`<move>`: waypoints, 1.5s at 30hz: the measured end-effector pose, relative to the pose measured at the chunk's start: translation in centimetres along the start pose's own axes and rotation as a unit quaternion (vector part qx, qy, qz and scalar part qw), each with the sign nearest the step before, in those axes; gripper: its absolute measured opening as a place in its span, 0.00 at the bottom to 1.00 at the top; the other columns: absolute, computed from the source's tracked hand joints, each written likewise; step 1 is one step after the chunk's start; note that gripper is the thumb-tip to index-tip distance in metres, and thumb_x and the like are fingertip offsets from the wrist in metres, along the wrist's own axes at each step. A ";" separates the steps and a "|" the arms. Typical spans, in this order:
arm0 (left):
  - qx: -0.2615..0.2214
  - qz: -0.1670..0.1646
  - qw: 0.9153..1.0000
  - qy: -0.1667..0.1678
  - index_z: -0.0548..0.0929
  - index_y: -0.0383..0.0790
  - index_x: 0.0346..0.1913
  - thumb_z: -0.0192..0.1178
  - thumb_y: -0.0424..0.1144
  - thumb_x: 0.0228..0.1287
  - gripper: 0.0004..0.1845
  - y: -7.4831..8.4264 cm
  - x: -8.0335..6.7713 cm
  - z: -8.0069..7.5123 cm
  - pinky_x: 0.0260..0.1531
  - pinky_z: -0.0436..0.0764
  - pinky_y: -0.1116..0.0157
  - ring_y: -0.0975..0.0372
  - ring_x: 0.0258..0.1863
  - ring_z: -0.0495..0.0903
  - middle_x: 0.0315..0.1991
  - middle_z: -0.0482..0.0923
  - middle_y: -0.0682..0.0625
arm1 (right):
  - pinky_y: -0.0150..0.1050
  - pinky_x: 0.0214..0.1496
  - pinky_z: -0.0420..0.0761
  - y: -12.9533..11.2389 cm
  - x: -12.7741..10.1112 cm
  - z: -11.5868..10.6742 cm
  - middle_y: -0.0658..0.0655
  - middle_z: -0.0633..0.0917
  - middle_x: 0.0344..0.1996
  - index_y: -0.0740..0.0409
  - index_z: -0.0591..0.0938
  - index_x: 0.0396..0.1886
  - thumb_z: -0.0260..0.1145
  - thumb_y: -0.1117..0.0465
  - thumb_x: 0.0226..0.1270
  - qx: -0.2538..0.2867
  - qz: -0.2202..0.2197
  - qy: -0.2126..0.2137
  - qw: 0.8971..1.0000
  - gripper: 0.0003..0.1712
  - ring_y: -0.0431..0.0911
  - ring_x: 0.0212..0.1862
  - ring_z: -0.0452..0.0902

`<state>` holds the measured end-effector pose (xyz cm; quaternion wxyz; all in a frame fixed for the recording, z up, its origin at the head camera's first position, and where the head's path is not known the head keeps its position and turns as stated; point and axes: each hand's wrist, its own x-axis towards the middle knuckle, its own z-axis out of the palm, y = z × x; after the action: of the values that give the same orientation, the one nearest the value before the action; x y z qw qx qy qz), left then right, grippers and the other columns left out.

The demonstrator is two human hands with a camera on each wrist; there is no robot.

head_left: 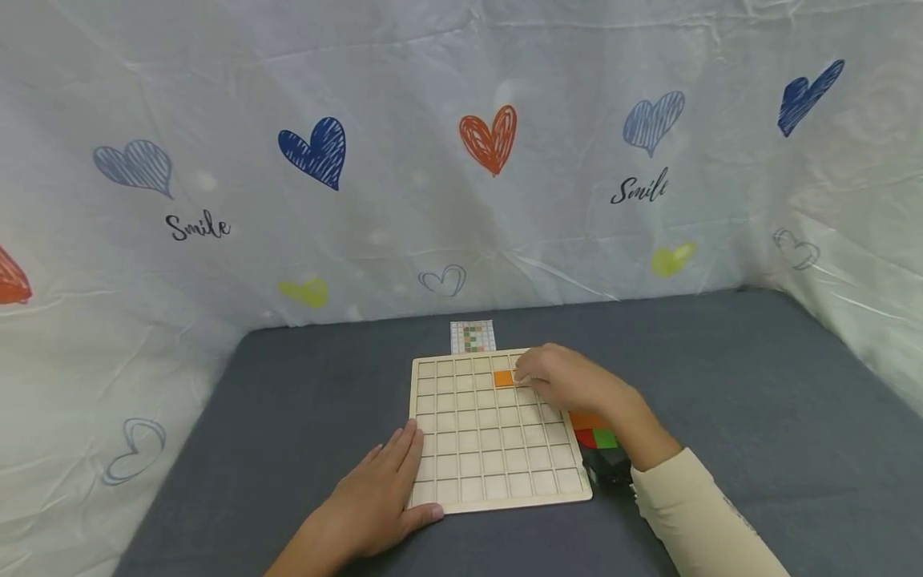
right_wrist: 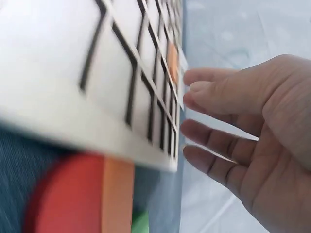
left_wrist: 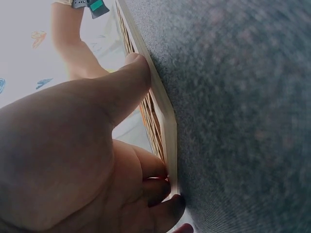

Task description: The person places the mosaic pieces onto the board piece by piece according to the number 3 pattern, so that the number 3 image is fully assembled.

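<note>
Left hand (head_left: 375, 501) flat on grey desk (head_left: 721, 417), fingers (head_left: 404, 449) straight, pressing near-left corner of wooden grid board (head_left: 497, 473); right hand (head_left: 570, 381) over board's far-right area, fingers relaxed, tips touching orange tile (head_left: 503, 378) seated in far-row cell; coloured pieces (head_left: 594, 433) just right of board; pattern card (head_left: 473, 336) beyond far edge.

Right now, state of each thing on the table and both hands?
grid board: flat on the table, one cell filled, the rest empty.
orange tile: seated in a cell near the far edge.
left hand: fingers straight, resting on the board's near-left edge.
right hand: fingertips at the orange tile, holding nothing.
loose coloured pieces: piled right of the board, partly hidden by the wrist.
pattern card: flat behind the board.
</note>
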<state>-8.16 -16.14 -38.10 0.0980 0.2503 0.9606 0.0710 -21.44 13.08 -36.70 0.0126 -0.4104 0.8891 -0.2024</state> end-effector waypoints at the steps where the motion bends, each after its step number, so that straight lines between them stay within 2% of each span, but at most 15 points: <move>1: 0.000 0.000 1.000 -0.002 0.50 0.31 0.69 0.43 0.67 0.60 0.47 0.0 0.0 0.0 0.59 0.57 0.50 0.50 0.67 0.47 0.69 0.43 0.39 | 0.40 0.41 0.74 0.3 -0.4 -0.2 0.51 0.81 0.33 0.55 0.84 0.33 0.57 0.72 0.59 0.016 0.021 0.009 1.000 0.12 0.43 0.36 0.73; 5: 0.004 0.000 1.000 -0.009 0.49 0.31 0.69 0.41 0.68 0.60 0.48 0.1 0.0 0.0 0.59 0.57 0.50 0.50 0.67 0.47 0.69 0.43 0.40 | 0.39 0.38 0.75 1.5 -2.1 -1.4 0.49 0.81 0.37 0.54 0.84 0.37 0.61 0.67 0.60 0.046 0.109 0.013 0.993 0.08 0.42 0.36 0.73; 12: 0.000 -0.003 1.000 -0.011 0.49 0.32 0.69 0.41 0.68 0.59 0.48 0.1 -0.3 -0.3 0.59 0.57 0.49 0.50 0.67 0.46 0.69 0.42 0.40 | 0.39 0.35 0.73 2.5 -4.2 -4.0 0.49 0.79 0.32 0.53 0.81 0.33 0.65 0.64 0.56 0.052 0.207 -0.044 0.976 0.04 0.44 0.33 0.71; 15: -0.002 -0.002 1.000 -0.006 0.48 0.32 0.69 0.41 0.67 0.60 0.48 0.0 -0.4 -0.4 0.59 0.57 0.50 0.51 0.67 0.46 0.70 0.42 0.40 | 0.39 0.28 0.70 2.7 -4.9 -4.7 0.50 0.76 0.26 0.56 0.78 0.27 0.67 0.64 0.51 0.052 0.254 -0.077 0.963 0.05 0.45 0.27 0.68; 19: -0.004 -0.003 1.000 -0.001 0.49 0.32 0.69 0.41 0.67 0.60 0.48 0.0 -0.4 -0.4 0.59 0.57 0.50 0.51 0.67 0.46 0.70 0.42 0.40 | 0.36 0.19 0.64 2.8 -5.2 -4.7 0.50 0.68 0.15 0.57 0.72 0.18 0.69 0.62 0.47 0.065 0.314 -0.117 0.940 0.12 0.43 0.17 0.62; 22: -0.006 -0.003 1.000 0.000 0.49 0.32 0.69 0.41 0.68 0.59 0.48 0.0 -0.5 -0.3 0.59 0.57 0.49 0.51 0.67 0.46 0.70 0.42 0.40 | 0.34 0.16 0.61 2.9 -5.1 -4.2 0.49 0.62 0.11 0.56 0.68 0.14 0.67 0.64 0.46 0.075 0.329 -0.123 0.933 0.15 0.42 0.14 0.57; 24: -0.007 -0.003 1.000 0.001 0.48 0.32 0.69 0.41 0.68 0.59 0.48 0.0 -0.5 -0.2 0.59 0.57 0.49 0.51 0.67 0.45 0.70 0.42 0.40 | 0.34 0.16 0.58 2.9 -5.0 -3.8 0.49 0.59 0.11 0.55 0.64 0.12 0.65 0.68 0.44 0.072 0.325 -0.118 0.936 0.17 0.41 0.14 0.53; 27: -0.006 -0.004 1.000 0.000 0.48 0.32 0.69 0.40 0.68 0.59 0.48 -0.1 -0.4 -0.1 0.59 0.58 0.49 0.51 0.67 0.46 0.70 0.42 0.41 | 0.34 0.17 0.55 3.0 -4.7 -3.3 0.49 0.56 0.12 0.54 0.62 0.11 0.61 0.72 0.42 0.051 0.307 -0.100 0.945 0.17 0.42 0.15 0.51; 31: -0.002 -0.001 1.000 0.000 0.49 0.32 0.69 0.40 0.68 0.60 0.48 -0.1 -0.3 0.0 0.59 0.58 0.49 0.51 0.67 0.46 0.69 0.43 0.40 | 0.35 0.19 0.53 2.9 -4.3 -2.6 0.50 0.57 0.14 0.55 0.64 0.14 0.56 0.75 0.46 0.003 0.281 -0.067 0.957 0.14 0.43 0.17 0.51; 35: -0.004 0.001 1.000 0.001 0.48 0.32 0.69 0.41 0.68 0.60 0.48 0.0 -0.2 0.1 0.59 0.58 0.49 0.51 0.67 0.46 0.70 0.42 0.40 | 0.35 0.21 0.55 2.7 -4.1 -2.2 0.51 0.60 0.16 0.57 0.67 0.18 0.52 0.78 0.48 -0.012 0.273 -0.051 0.961 0.13 0.44 0.20 0.54; 40: -0.016 -0.008 1.000 -0.011 0.47 0.34 0.70 0.40 0.68 0.59 0.48 0.0 -0.1 0.0 0.59 0.56 0.49 0.51 0.67 0.46 0.70 0.41 0.42 | 0.36 0.22 0.55 2.7 -4.1 -2.0 0.51 0.58 0.19 0.60 0.69 0.21 0.49 0.83 0.44 -0.011 0.258 -0.042 0.965 0.14 0.44 0.22 0.54; 45: -0.018 -0.010 1.000 -0.019 0.47 0.34 0.70 0.41 0.69 0.59 0.48 0.0 -0.1 0.0 0.59 0.57 0.49 0.51 0.67 0.45 0.70 0.41 0.41 | 0.37 0.25 0.62 2.6 -4.1 -2.1 0.52 0.68 0.22 0.60 0.73 0.28 0.55 0.79 0.47 -0.022 0.251 -0.042 0.967 0.12 0.45 0.24 0.61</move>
<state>-8.08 -16.22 -38.06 0.1212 0.2398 0.9597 0.0824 -20.98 18.31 -36.31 0.0917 -0.1826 0.9664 -0.1560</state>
